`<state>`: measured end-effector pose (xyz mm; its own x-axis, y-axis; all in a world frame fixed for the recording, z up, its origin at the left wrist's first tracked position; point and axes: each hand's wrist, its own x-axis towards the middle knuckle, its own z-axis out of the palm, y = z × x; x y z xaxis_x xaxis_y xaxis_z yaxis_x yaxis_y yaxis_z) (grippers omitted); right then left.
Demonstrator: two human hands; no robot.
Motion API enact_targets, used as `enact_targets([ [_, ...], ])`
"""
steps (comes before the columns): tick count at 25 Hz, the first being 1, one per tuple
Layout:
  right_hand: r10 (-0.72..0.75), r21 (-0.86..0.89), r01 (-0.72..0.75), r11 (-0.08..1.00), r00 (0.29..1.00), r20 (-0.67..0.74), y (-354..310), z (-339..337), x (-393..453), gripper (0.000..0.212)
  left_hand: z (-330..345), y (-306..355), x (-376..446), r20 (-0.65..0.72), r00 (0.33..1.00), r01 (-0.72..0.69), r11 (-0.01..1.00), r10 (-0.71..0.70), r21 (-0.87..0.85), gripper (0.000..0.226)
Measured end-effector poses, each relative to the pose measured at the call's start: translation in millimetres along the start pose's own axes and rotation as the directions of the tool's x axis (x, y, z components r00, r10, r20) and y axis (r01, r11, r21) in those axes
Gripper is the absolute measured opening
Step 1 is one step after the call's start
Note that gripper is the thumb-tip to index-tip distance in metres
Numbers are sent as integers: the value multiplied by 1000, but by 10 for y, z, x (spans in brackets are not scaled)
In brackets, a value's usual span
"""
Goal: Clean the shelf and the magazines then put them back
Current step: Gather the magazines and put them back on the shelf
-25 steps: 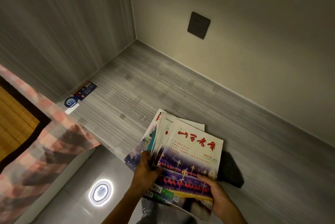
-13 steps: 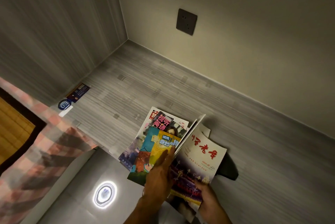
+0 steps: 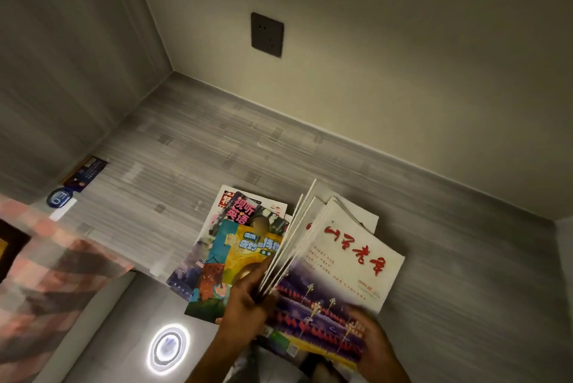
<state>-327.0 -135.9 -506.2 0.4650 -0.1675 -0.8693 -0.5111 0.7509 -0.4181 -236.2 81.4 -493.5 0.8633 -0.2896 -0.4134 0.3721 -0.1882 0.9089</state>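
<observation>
A fanned stack of magazines rests at the front edge of the grey wood-grain shelf (image 3: 192, 153). On the left lie colourful magazines, the top one yellow and teal (image 3: 238, 258). To their right is a white magazine with red characters (image 3: 344, 264), tilted toward me. My left hand (image 3: 245, 305) pinches the raised edges of several white magazines between the two groups. Lower right, my right hand (image 3: 375, 345) grips the bottom corner of the white magazine. A dark cloth is hidden under the magazines.
A dark wall socket (image 3: 267, 34) sits on the beige back wall. Small blue stickers (image 3: 60, 196) and a dark card (image 3: 88, 170) lie at the shelf's left edge. A checked pink cloth (image 3: 52, 277) hangs at lower left. Below, a round light reflection (image 3: 169, 348) shows on the floor.
The stack has been split open: the white magazines swung to the right, uncovering the colourful covers on the left. My left hand moved from the stack's left side into the gap.
</observation>
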Motion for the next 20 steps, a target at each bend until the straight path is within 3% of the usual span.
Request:
enact_targets([
  [4,-184,-28,186,982,981,56,-477,-357,-104,69,299,225,1,154,982,126,983,-105,-134,46],
  [8,-387,-141,391,910,921,51,-807,-700,-294,72,777,442,70,249,962,138,986,-110,-97,53],
  [11,-494,-245,492,836,868,54,-863,-886,-371,85,1098,540,48,215,972,127,984,-98,-127,57],
  [15,-505,-239,502,831,861,50,-880,-909,-379,69,1282,565,33,102,991,112,971,-92,-213,54],
  [18,-503,-241,497,833,863,40,-892,-974,-412,51,1362,671,17,96,994,72,971,-51,-226,54],
  [20,-506,-258,500,827,861,49,-884,-1012,-439,52,1390,678,1,96,995,57,972,-36,-229,53],
])
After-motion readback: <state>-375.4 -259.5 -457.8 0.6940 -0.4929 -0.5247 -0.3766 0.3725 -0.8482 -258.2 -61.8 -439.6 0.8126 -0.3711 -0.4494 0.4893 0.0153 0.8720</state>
